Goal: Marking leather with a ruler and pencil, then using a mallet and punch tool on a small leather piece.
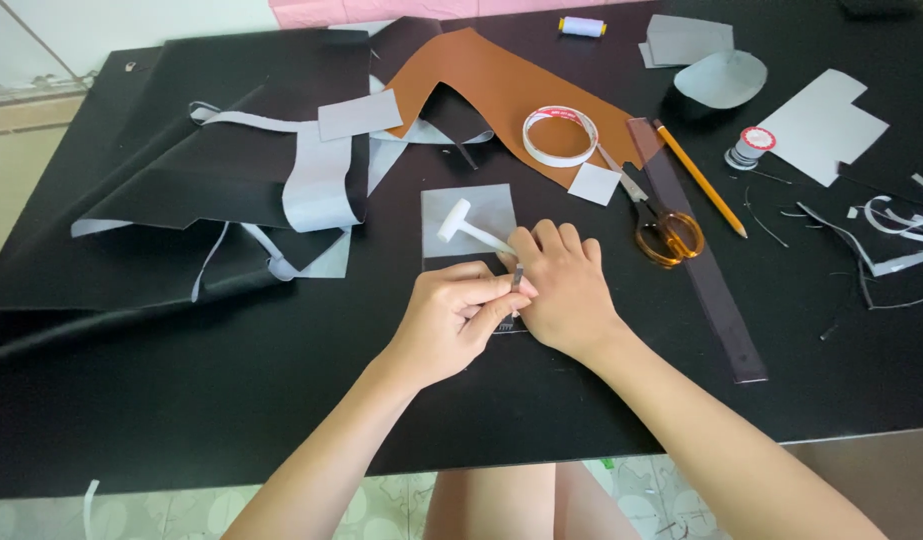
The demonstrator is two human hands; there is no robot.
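My left hand [451, 320] pinches a small metal pronged punch [518, 277] upright on a dark piece lying on the black table [231, 400]. A short row of holes [505, 327] shows just below my fingers. My right hand [561, 285] rests flat beside the punch, fingers closed over the handle of a small white mallet [459, 226] whose head lies on a grey square sheet [468, 218].
Orange-handled scissors [661, 225], a dark ruler [703, 265], a pencil [699, 178] and a tape roll [559, 136] lie to the right. Brown leather [501, 85], black leather folds [231, 160], grey paper patterns [819, 125] and a thread spool [581, 26] fill the back.
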